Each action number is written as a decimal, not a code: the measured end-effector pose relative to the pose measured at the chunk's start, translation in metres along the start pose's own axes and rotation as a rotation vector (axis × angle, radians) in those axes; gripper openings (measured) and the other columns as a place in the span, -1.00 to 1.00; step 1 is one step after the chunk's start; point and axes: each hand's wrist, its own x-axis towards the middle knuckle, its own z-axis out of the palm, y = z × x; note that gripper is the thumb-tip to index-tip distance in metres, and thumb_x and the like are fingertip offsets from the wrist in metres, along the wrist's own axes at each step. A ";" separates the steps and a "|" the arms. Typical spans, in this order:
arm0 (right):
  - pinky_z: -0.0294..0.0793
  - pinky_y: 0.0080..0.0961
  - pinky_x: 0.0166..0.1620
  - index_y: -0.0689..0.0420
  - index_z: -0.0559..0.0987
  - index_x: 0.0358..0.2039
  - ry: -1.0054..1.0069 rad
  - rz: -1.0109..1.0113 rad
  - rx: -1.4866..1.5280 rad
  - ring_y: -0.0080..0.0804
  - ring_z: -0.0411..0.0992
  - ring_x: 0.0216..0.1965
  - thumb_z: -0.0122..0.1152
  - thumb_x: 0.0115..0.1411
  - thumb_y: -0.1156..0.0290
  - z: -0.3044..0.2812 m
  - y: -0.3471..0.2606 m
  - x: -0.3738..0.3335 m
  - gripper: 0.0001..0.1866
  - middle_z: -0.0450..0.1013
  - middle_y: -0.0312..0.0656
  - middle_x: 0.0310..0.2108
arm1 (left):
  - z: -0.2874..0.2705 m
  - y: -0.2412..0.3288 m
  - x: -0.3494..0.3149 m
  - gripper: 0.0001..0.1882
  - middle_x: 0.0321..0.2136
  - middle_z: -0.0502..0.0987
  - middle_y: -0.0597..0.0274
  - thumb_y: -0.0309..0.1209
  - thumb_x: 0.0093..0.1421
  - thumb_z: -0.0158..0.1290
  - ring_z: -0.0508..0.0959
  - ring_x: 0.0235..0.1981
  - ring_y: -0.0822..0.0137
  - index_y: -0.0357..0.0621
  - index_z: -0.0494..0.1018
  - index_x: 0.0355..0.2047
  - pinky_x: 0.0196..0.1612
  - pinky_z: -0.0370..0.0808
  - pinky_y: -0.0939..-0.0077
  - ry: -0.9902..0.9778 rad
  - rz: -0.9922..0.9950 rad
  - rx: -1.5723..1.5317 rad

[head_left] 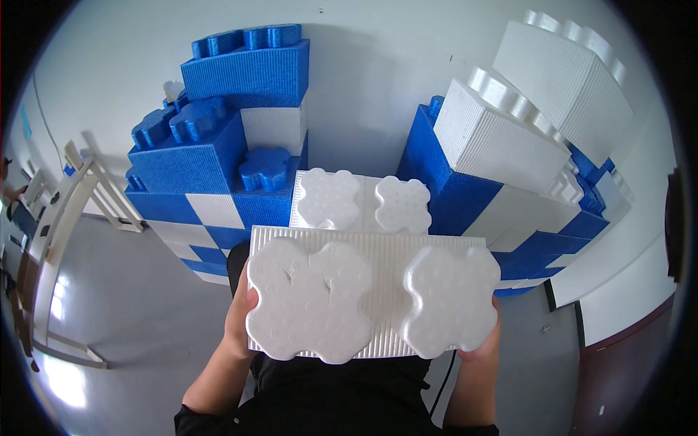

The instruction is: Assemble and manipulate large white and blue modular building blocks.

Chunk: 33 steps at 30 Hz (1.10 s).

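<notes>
A large white foam building block [387, 298] with two wavy-edged studs is held up in front of my body. My left hand [238, 325] grips its left end, and my right hand [483, 344] grips its right end. Most of the fingers are hidden behind or under the block. One stud has small cracks on its face. Just beyond it, a second white block [367, 201] with two studs sits low between two stacks. Whether the two blocks touch, I cannot tell.
To the left rises a stepped stack of blue and white blocks [185, 163]. Another stack [502, 196] stands right, with white blocks on top. Behind them is a pale wall [356, 80]. A white-framed table [62, 211] is far left, and a dark door [625, 363] lower right.
</notes>
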 end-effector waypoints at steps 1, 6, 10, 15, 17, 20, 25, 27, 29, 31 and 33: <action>0.36 -0.17 0.21 0.21 0.28 0.27 -0.027 -0.001 0.046 -0.13 0.37 0.19 -0.21 0.42 0.10 -0.005 0.000 0.001 -0.45 0.37 -0.05 0.19 | 0.001 0.001 0.000 -0.07 0.24 0.22 -0.03 0.05 0.18 0.02 0.27 0.26 0.11 -0.23 -0.05 0.38 0.28 0.21 0.20 -0.002 0.001 0.000; 0.38 -0.21 0.19 0.24 0.32 0.23 0.118 0.001 -0.035 -0.16 0.40 0.15 -0.17 0.42 0.12 0.002 -0.007 0.013 -0.46 0.41 -0.07 0.15 | 0.016 0.008 0.009 -0.09 0.25 0.21 -0.05 0.01 0.19 0.00 0.24 0.28 0.10 -0.26 -0.06 0.38 0.28 0.20 0.19 0.017 0.004 0.056; 0.40 -0.29 0.15 0.25 0.36 0.19 0.109 -0.035 0.010 -0.25 0.43 0.10 -0.09 0.41 0.16 0.014 -0.012 0.022 -0.50 0.45 -0.10 0.09 | 0.022 0.015 0.019 -0.13 0.26 0.21 -0.06 -0.02 0.22 -0.04 0.26 0.28 0.10 -0.29 -0.04 0.38 0.28 0.20 0.22 0.037 0.040 0.040; 0.39 -0.31 0.16 0.25 0.37 0.18 0.084 -0.046 0.014 -0.28 0.43 0.10 -0.07 0.41 0.15 0.013 -0.013 0.029 -0.51 0.45 -0.11 0.09 | 0.020 0.017 0.031 -0.20 0.26 0.23 -0.07 -0.07 0.28 -0.10 0.29 0.27 0.11 -0.32 -0.03 0.37 0.28 0.22 0.28 0.048 0.015 0.082; 0.37 -0.30 0.18 0.24 0.36 0.20 0.038 -0.047 0.034 -0.26 0.42 0.12 -0.09 0.41 0.14 0.008 -0.009 0.033 -0.50 0.44 -0.10 0.11 | 0.018 0.021 0.029 -0.20 0.26 0.23 -0.07 -0.07 0.28 -0.11 0.29 0.27 0.12 -0.32 -0.03 0.37 0.27 0.22 0.28 0.068 0.040 0.111; 0.36 -0.27 0.20 0.24 0.33 0.23 -0.074 0.021 0.267 -0.23 0.40 0.15 -0.11 0.42 0.13 -0.002 -0.006 0.037 -0.47 0.42 -0.09 0.13 | 0.017 0.016 0.029 -0.19 0.26 0.23 -0.06 -0.06 0.28 -0.11 0.28 0.27 0.12 -0.31 -0.03 0.37 0.28 0.22 0.27 0.035 0.024 0.037; 0.35 -0.24 0.22 0.23 0.28 0.27 -0.110 -0.048 0.141 -0.20 0.38 0.18 -0.13 0.42 0.11 -0.021 0.008 0.031 -0.44 0.38 -0.07 0.18 | 0.026 0.012 0.029 -0.13 0.24 0.24 -0.04 0.01 0.22 -0.05 0.29 0.26 0.11 -0.29 -0.03 0.37 0.28 0.20 0.23 -0.031 0.023 0.062; 0.34 -0.23 0.22 0.23 0.27 0.28 -0.084 -0.015 0.157 -0.19 0.38 0.18 -0.13 0.42 0.11 -0.027 0.013 0.028 -0.44 0.37 -0.07 0.19 | 0.014 0.001 0.025 -0.13 0.24 0.24 -0.05 0.01 0.21 -0.05 0.28 0.26 0.11 -0.29 -0.02 0.37 0.28 0.19 0.22 -0.032 0.048 0.057; 0.32 -0.23 0.24 0.21 0.26 0.29 -0.044 -0.015 0.008 -0.21 0.37 0.19 -0.10 0.40 0.14 -0.034 0.016 0.027 -0.44 0.36 -0.07 0.21 | 0.008 0.002 0.024 -0.13 0.24 0.24 -0.05 0.00 0.20 -0.04 0.28 0.26 0.10 -0.29 0.00 0.36 0.29 0.19 0.21 -0.040 0.078 0.052; 0.34 -0.26 0.23 0.20 0.28 0.29 -0.078 -0.017 0.008 -0.23 0.37 0.19 -0.09 0.39 0.16 -0.031 0.008 0.030 -0.45 0.36 -0.07 0.21 | 0.008 0.011 0.030 -0.17 0.23 0.25 -0.06 -0.04 0.19 -0.04 0.28 0.26 0.10 -0.29 0.04 0.35 0.30 0.16 0.21 -0.092 0.136 0.214; 0.35 -0.28 0.21 0.19 0.30 0.28 -0.113 -0.020 0.008 -0.24 0.37 0.19 -0.09 0.38 0.19 -0.015 -0.005 0.040 -0.47 0.36 -0.07 0.21 | 0.003 0.021 0.044 -0.20 0.23 0.27 -0.03 -0.02 0.20 -0.04 0.30 0.25 0.09 -0.24 0.09 0.33 0.29 0.22 0.23 -0.095 0.211 0.268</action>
